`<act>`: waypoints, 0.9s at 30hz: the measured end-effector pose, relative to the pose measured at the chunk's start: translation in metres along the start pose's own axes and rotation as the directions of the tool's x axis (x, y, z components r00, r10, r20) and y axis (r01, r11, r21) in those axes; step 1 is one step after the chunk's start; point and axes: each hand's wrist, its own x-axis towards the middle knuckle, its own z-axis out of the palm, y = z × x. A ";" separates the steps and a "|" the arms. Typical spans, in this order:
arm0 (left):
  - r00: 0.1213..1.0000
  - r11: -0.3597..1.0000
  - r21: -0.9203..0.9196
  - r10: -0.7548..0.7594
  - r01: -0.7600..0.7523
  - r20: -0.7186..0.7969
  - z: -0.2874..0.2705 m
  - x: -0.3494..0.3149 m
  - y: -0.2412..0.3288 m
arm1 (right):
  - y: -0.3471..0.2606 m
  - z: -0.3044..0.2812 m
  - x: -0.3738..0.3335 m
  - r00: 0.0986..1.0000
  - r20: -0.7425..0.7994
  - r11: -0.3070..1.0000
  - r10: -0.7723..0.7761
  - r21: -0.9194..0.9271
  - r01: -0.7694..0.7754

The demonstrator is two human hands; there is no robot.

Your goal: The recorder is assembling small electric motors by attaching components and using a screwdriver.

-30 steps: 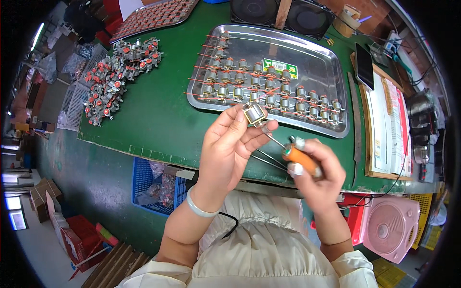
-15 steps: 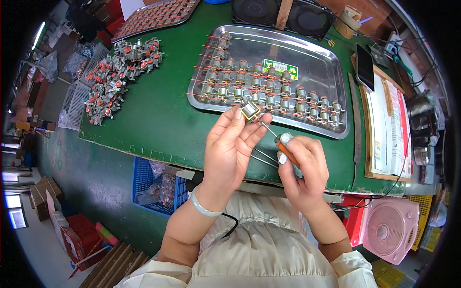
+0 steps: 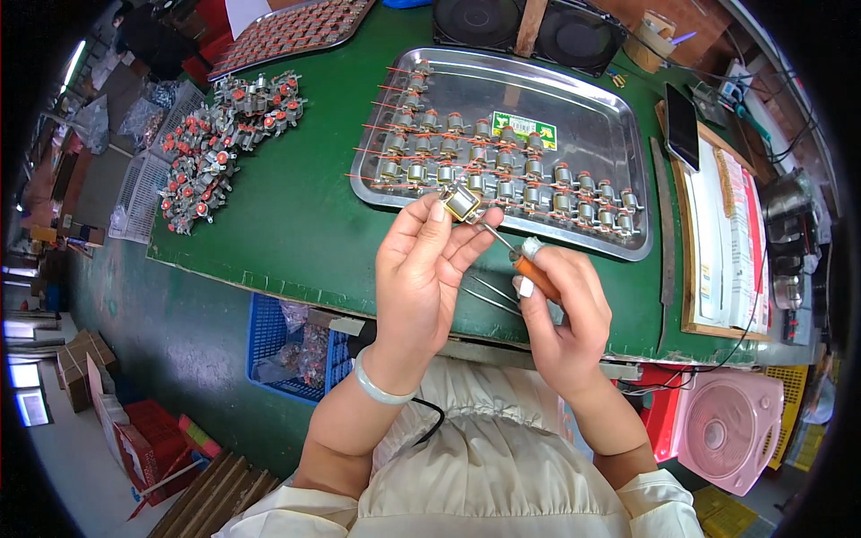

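Near the front edge of the metal tray [image 3: 603, 100], my left hand [image 3: 420, 269] pinches a small silver motor-like part [image 3: 462, 203] with a yellowish edge. Its thumb and fingertips grip the part's sides. My right hand [image 3: 569, 309] is closed round the orange handle of a screwdriver [image 3: 536, 276]. The screwdriver's thin shaft points up and left to the lower right side of the part, by my left fingertips; exact tip contact is hidden. Two thin metal prongs [image 3: 491, 296] stick out below the screwdriver beside my right hand. Whether that hand holds them I cannot tell.
Rows of similar silver parts [image 3: 505, 190] with red tops and wires stand in the tray. A pile of them [image 3: 202, 166] lies left on the green table. Two black fans [image 3: 574, 40] stand behind, papers on a board [image 3: 717, 242] and a phone [image 3: 682, 125] at right.
Both hands have shifted very slightly left. The part has turned a little in my left fingers, showing more of its silver face. The screwdriver still points at it.
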 end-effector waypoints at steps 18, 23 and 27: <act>0.992 0.975 -0.184 -0.126 0.121 -0.020 -0.008 0.000 0.001 | -0.005 -0.005 0.009 0.996 0.089 1.000 -0.004 -0.027 0.007; 0.993 0.979 -0.171 -0.113 0.109 -0.014 -0.008 0.000 0.001 | -0.008 -0.005 0.010 0.988 0.098 0.990 0.120 0.058 -0.126; 0.995 0.977 -0.192 -0.096 0.097 0.012 -0.008 0.000 0.002 | -0.006 -0.004 0.011 0.997 0.071 1.000 0.019 -0.007 -0.018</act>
